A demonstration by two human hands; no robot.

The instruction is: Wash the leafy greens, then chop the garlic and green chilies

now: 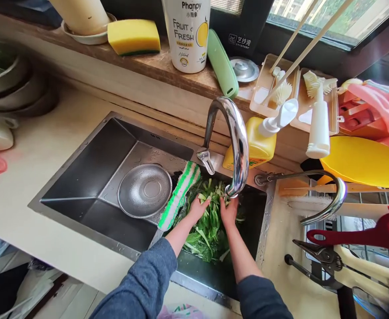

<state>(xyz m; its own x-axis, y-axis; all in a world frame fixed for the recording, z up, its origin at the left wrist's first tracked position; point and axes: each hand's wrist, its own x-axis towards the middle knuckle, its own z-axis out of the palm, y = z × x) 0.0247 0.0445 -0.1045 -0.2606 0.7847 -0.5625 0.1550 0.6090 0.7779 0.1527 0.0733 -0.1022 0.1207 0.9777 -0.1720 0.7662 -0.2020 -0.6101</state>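
Observation:
Both hands are in the right basin of a steel sink (262, 239), among leafy greens (210, 226) lying in water. My left hand (199, 207) closes on pale stems at the left side of the bunch. Opposite it, my right hand (229, 212) grips the greens from the right, just under the spout of the chrome faucet (237, 133). The fingertips of both hands are partly covered by stems. Over the divider, left of my left hand, hangs a green and white striped cloth (181, 195).
A round metal strainer (144, 190) sits in the left basin. Behind the faucet stands a yellow pump bottle (256, 141). The ledge holds a yellow sponge (133, 36) and a white bottle (189, 35). At right are a second small spout (334, 204), a red peeler (357, 235) and scissors (334, 257).

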